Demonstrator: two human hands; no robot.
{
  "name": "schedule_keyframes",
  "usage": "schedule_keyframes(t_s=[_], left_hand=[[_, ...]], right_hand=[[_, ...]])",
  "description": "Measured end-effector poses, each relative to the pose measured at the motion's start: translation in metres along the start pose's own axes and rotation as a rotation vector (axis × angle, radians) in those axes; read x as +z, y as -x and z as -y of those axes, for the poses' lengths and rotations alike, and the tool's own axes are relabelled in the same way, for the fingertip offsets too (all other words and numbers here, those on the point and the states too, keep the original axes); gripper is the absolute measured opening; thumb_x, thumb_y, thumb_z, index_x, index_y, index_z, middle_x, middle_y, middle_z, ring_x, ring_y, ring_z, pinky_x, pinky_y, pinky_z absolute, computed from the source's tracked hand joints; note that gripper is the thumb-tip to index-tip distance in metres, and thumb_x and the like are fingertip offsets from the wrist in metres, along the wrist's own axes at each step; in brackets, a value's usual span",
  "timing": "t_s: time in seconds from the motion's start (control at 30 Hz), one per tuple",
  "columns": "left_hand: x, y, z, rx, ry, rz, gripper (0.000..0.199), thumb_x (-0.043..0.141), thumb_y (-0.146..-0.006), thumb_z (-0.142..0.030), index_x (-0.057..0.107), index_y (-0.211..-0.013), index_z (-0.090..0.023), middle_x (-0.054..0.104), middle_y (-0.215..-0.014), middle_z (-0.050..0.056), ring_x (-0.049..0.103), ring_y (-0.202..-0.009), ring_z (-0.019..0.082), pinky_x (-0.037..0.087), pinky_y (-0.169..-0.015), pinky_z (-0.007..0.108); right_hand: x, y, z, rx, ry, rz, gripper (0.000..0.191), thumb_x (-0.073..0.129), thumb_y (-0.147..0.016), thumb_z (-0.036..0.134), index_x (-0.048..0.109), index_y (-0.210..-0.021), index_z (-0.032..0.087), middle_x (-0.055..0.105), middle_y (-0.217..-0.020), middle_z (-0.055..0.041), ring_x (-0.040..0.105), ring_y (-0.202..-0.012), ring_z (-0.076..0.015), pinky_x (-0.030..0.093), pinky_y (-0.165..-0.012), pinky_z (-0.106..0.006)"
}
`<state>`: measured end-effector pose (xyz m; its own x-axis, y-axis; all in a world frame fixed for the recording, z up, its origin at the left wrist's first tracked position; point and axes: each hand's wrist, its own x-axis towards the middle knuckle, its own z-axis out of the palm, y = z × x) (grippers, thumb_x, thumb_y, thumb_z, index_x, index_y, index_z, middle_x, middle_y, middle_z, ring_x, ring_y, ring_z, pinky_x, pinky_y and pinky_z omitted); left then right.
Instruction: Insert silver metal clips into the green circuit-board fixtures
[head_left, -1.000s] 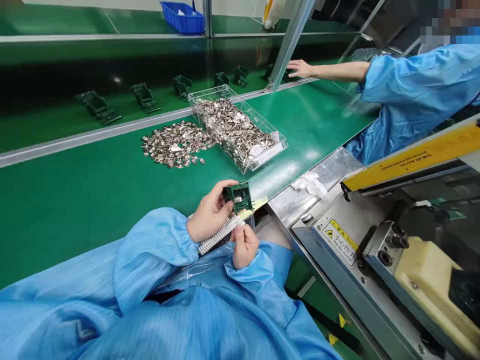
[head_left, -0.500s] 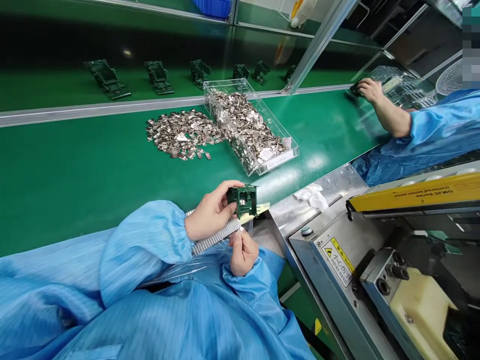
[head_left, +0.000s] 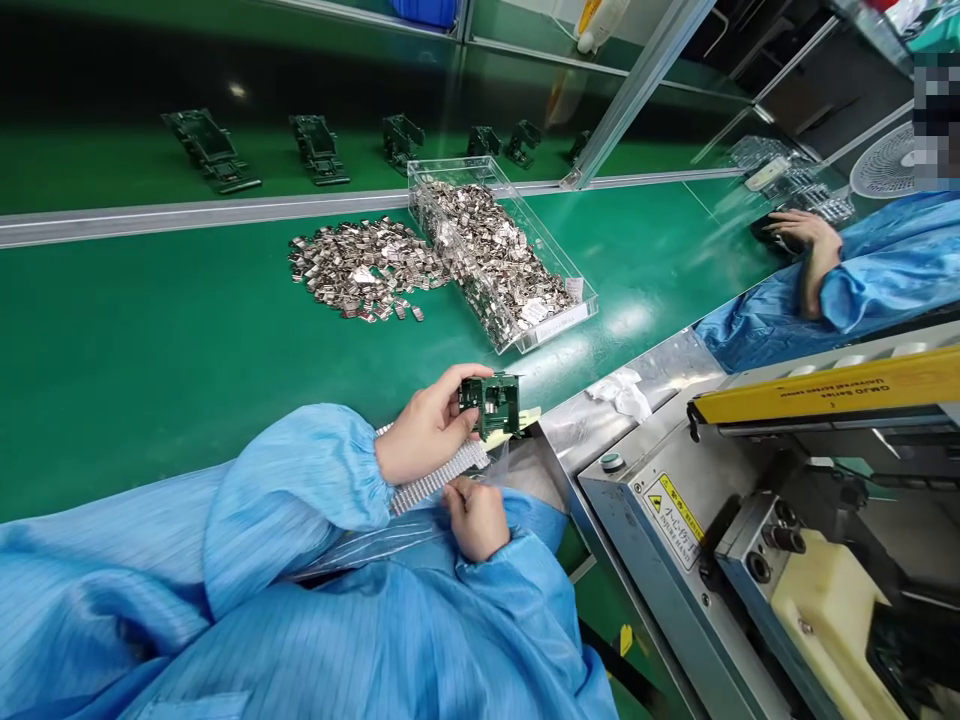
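Moved since the earlier frame: right hand (head_left: 478,520), down and leftward from the end of the ribbed white strips (head_left: 439,480), now curled near them; whether it grips anything, cannot tell. Left hand (head_left: 426,432): clamped on one green frame (head_left: 491,410), squarish, open-centred, silvery inside. Beyond both hands: six dark frames (head_left: 318,150), one clear tray (head_left: 555,325), one metal-parts heap (head_left: 360,265).

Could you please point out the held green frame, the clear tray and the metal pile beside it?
Green frame (head_left: 487,400): head view, middle, at its opening's edge.
Clear tray (head_left: 555,326): head view, its nearer end wall.
Metal pile (head_left: 367,266): head view, middle of the heap.
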<state>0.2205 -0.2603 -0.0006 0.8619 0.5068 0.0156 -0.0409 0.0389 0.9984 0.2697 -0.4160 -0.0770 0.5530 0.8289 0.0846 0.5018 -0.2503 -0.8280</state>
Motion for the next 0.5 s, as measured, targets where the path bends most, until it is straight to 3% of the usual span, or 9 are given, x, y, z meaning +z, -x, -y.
schedule_keyframes(t_s=[0.1,0.2,0.3,0.4,0.5], left_hand=[[0.000,0.002,0.001,0.015,0.011,-0.030,0.040,0.057,-0.087,-0.024,0.047,-0.126,-0.020,0.061,-0.095,0.004,0.061,-0.079,0.015,0.056,-0.072,0.027],[-0.001,0.004,0.003,0.055,-0.013,-0.048,0.042,0.059,-0.087,-0.027,0.048,-0.127,-0.022,0.061,-0.086,0.003,0.061,-0.074,0.016,0.056,-0.068,0.027],[-0.002,0.007,0.005,0.110,-0.061,-0.047,0.041,0.059,-0.088,-0.026,0.049,-0.127,-0.022,0.062,-0.083,0.002,0.061,-0.073,0.016,0.055,-0.069,0.027],[-0.002,0.010,0.004,0.136,-0.082,-0.017,0.039,0.055,-0.090,-0.023,0.047,-0.128,-0.021,0.065,-0.091,0.004,0.063,-0.080,0.017,0.054,-0.074,0.027],[-0.003,0.011,0.001,0.148,-0.078,0.017,0.037,0.050,-0.092,-0.020,0.045,-0.128,-0.020,0.066,-0.101,0.006,0.065,-0.086,0.017,0.054,-0.077,0.027]], right_hand=[[-0.020,0.005,0.006,0.029,0.054,-0.005,0.027,0.062,-0.088,0.035,0.070,-0.066,0.021,0.071,-0.061,-0.0024,0.065,-0.051,-0.0187,0.046,-0.050,-0.026],[-0.048,0.007,0.022,0.058,0.063,-0.116,0.018,0.061,-0.090,0.033,0.075,-0.089,0.021,0.076,-0.080,-0.0051,0.071,-0.066,-0.0202,0.054,-0.063,-0.029],[-0.070,-0.001,0.043,0.019,0.009,-0.244,0.020,0.057,-0.093,0.025,0.072,-0.105,0.022,0.075,-0.084,-0.0043,0.069,-0.070,-0.0176,0.054,-0.067,-0.029],[-0.073,-0.018,0.058,-0.123,-0.025,-0.371,0.018,0.062,-0.089,0.018,0.074,-0.101,0.025,0.069,-0.088,-0.0038,0.065,-0.080,-0.0173,0.052,-0.072,-0.030],[-0.062,-0.034,0.063,-0.221,-0.095,-0.501,0.018,0.067,-0.085,0.014,0.074,-0.095,0.027,0.062,-0.092,-0.0035,0.060,-0.087,-0.0179,0.050,-0.079,-0.033]])
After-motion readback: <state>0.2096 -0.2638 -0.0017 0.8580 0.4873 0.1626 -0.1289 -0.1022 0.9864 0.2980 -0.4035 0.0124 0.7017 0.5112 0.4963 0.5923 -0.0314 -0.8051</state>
